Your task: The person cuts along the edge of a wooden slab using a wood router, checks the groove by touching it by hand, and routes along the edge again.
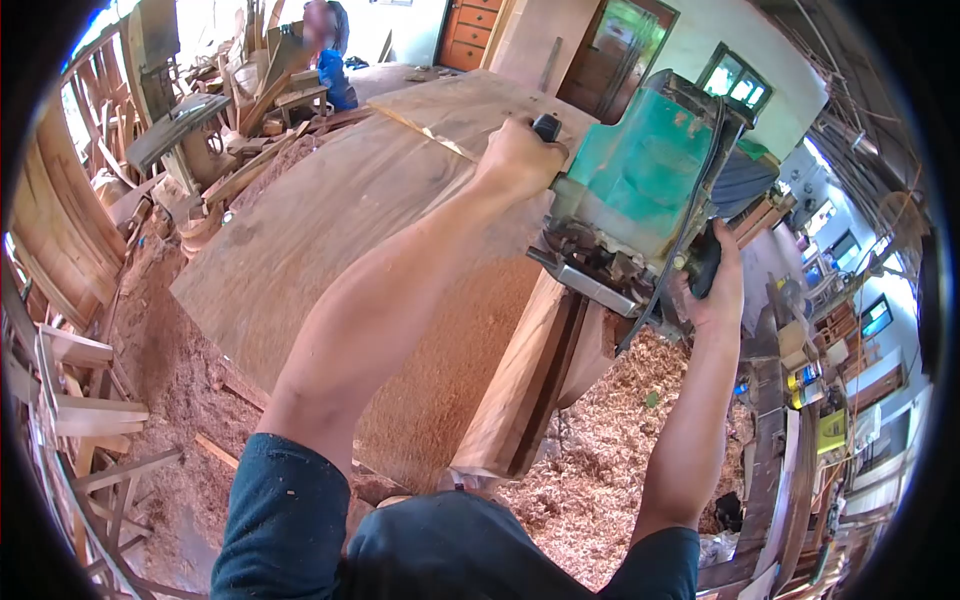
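A large green power tool with a metal base is held over the far part of a long wooden beam, which has a dark stripe along one side. My left hand is closed round a black knob on the tool's left side. On the right side, my right hand grips a black handle. A black cable runs down over the tool. Whether the base touches the beam is hard to tell. Beneath and left of the beam lies a wide wooden board, dusted with sawdust at its near part.
Wood shavings cover the floor right of the beam. Wood scraps and chair-like parts are piled at the left. A person is in the back beside a blue object. Planks and containers line the right.
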### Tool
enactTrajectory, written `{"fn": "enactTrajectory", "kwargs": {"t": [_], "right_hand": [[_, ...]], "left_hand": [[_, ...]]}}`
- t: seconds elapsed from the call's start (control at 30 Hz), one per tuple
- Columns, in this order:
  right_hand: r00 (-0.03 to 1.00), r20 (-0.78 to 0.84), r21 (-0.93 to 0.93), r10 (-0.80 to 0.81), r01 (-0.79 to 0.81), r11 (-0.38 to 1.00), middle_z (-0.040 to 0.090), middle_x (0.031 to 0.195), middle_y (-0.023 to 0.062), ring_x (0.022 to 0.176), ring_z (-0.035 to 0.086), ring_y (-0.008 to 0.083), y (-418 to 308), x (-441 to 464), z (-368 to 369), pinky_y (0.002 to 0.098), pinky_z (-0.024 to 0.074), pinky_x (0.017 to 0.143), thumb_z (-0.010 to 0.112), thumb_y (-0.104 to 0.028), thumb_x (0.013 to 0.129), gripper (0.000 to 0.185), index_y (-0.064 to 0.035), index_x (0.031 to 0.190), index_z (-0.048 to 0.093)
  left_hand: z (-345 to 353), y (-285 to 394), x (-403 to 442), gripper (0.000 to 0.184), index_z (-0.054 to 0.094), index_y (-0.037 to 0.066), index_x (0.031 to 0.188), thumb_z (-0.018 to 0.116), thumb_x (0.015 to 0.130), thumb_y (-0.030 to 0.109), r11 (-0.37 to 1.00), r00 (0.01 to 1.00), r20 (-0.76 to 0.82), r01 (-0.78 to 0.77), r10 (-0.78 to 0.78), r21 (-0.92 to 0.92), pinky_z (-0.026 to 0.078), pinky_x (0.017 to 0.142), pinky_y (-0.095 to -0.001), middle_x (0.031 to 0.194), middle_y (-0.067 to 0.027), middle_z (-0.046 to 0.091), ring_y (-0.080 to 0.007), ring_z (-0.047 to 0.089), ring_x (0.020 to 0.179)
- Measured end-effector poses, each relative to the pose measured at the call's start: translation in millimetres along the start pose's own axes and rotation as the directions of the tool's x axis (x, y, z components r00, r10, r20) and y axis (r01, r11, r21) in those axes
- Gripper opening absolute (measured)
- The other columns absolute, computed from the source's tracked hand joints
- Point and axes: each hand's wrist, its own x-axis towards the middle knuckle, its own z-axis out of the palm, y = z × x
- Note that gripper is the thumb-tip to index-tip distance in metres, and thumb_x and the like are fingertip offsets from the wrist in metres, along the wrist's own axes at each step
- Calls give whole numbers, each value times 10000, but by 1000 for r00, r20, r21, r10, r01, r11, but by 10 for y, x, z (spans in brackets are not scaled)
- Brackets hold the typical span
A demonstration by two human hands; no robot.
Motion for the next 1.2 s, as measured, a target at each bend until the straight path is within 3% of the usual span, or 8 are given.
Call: {"fn": "enactTrajectory", "kwargs": {"t": [0.03, 0.13, 0.33, 0.43, 0.73, 1.0, 1.1, 1.2], "right_hand": [[999, -32, 4, -5, 5, 1000, 642, 954, -16, 749, 586, 129, 2, 12, -2, 254, 390, 537, 690, -434, 877, 337, -185, 1096, 627], [998, -65, 14, -7, 7, 1000, 642, 956, -16, 744, 584, 128, 25, 18, -1, 246, 389, 515, 706, -398, 873, 321, -170, 1088, 633], [1000, 11, 43, -7, 7, 999, 639, 958, -24, 749, 571, 112, 85, 17, -85, 238, 391, 498, 725, -354, 870, 296, -169, 1084, 640], [999, -20, 26, -48, 48, 998, 638, 940, -32, 739, 582, 106, 98, -12, -58, 234, 394, 495, 711, -364, 881, 281, -174, 1076, 644], [994, -100, 16, -35, 37, 999, 636, 879, -34, 689, 591, 96, 94, -57, 6, 235, 399, 492, 696, -384, 885, 255, -185, 1031, 635], [990, -96, 22, -102, 104, 994, 637, 805, 0, 604, 597, 116, 154, -63, -31, 259, 397, 432, 686, -329, 894, 244, -128, 1025, 641], [984, -133, 10, -122, 125, 992, 636, 804, 9, 595, 595, 118, 155, -107, -7, 271, 401, 423, 687, -311, 894, 253, -108, 1038, 641], [983, -125, 26, -136, 141, 990, 628, 791, 13, 590, 591, 117, 196, -99, -37, 266, 404, 432, 690, -296, 892, 260, -92, 1045, 638]], "left_hand": [[-3, 8, -12, 338, 650, -50, 982, 637, 825, 250, 1000, 1000, -1, -5, 5, -1, 511, 503, -370, 693, -144, 649, -221, 641, 549], [-27, 44, -20, 431, 686, -61, 1036, 661, 776, 283, 997, 997, 30, 77, -77, -16, 533, 882, -426, 1015, -275, 707, -383, 686, 1024], [-56, 51, -80, 424, 681, -63, 1031, 659, 777, 277, 995, 993, 67, 96, -94, -26, 528, 894, -423, 1038, -294, 694, -391, 677, 1040], [49, -56, -26, 342, 672, -30, 995, 644, 800, 249, 999, 997, -79, 20, -17, 38, 525, 549, -373, 734, -159, 677, -233, 665, 590], [-22, 16, -156, 362, 662, -53, 1011, 641, 790, 233, 998, 999, -49, -27, 25, -51, 524, 735, -413, 778, -189, 685, -281, 697, 786], [-44, 21, -221, 361, 645, -12, 1084, 651, 818, 233, 997, 999, -42, -1, -2, -80, 526, 757, -398, 830, -192, 702, -266, 707, 821], [-59, 49, -280, 389, 630, -21, 1103, 631, 803, 227, 995, 998, -63, -9, 3, -97, 528, 774, -417, 842, -228, 704, -337, 716, 848], [-99, 109, -329, 380, 613, -17, 1113, 634, 821, 225, 994, 999, -35, 14, -18, -104, 522, 769, -408, 837, -212, 699, -320, 712, 848]]}}
